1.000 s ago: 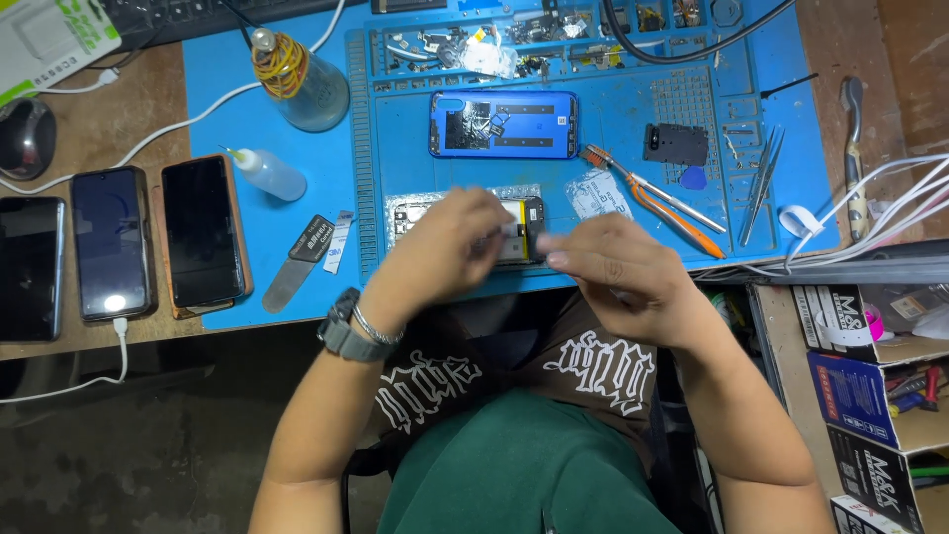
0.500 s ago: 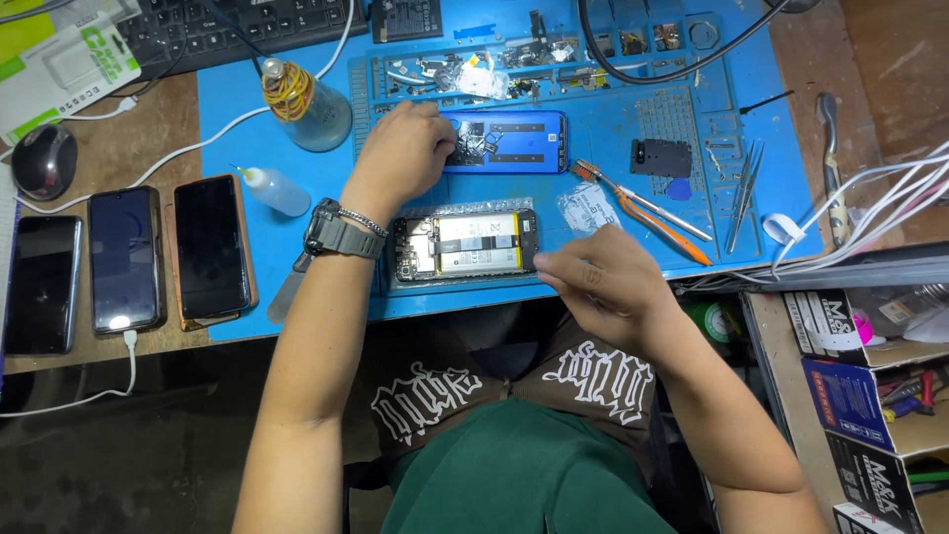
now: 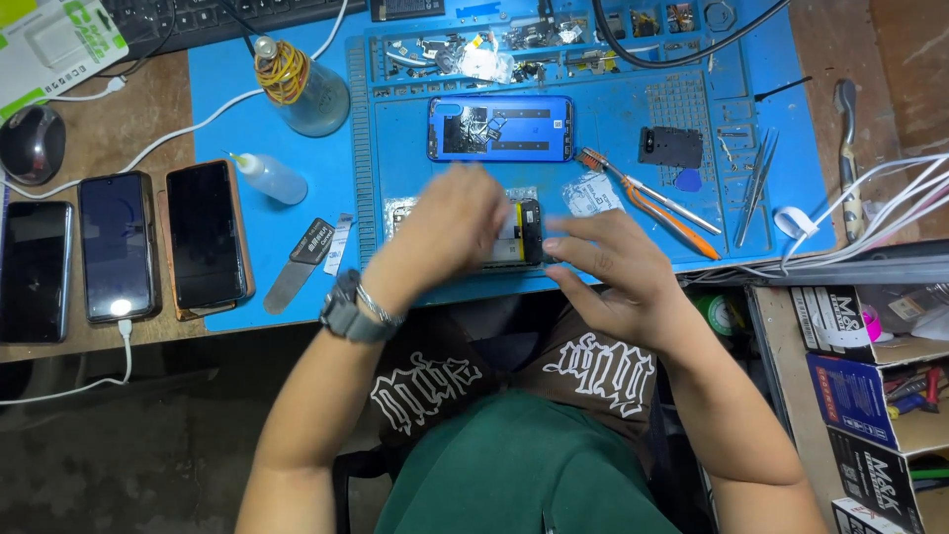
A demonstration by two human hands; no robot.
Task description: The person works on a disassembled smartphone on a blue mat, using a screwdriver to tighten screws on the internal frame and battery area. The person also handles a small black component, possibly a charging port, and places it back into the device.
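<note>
Hands over one opened phone [image 3: 514, 232] lying at the near edge of the blue work mat [image 3: 297, 178]. Left hand [image 3: 450, 232], motion-blurred, hovers above the phone's left half; whether its fingers are spread or pinching cannot be told. Right hand [image 3: 613, 272] sits just right of the phone, fingers extended and loosely together, tips at the phone's right end; nothing seen in its grasp. One grey wristwatch [image 3: 348, 309] on the left wrist.

Count outward: one blue phone back cover [image 3: 499, 129] just beyond the phone; one brush [image 3: 633, 188] and one orange-handled tool [image 3: 672, 218] to the right; two tweezers [image 3: 756, 183] further right; one small squeeze bottle [image 3: 267, 178] and one glass bottle [image 3: 301, 89] to the left; three dark-screened phones [image 3: 119, 247] side by side at far left.

Surface: wooden desk [image 3: 89, 129], one mouse [image 3: 32, 143], one keyboard [image 3: 198, 15] at the far edge. Shelf with boxes [image 3: 860, 396] lower right.
</note>
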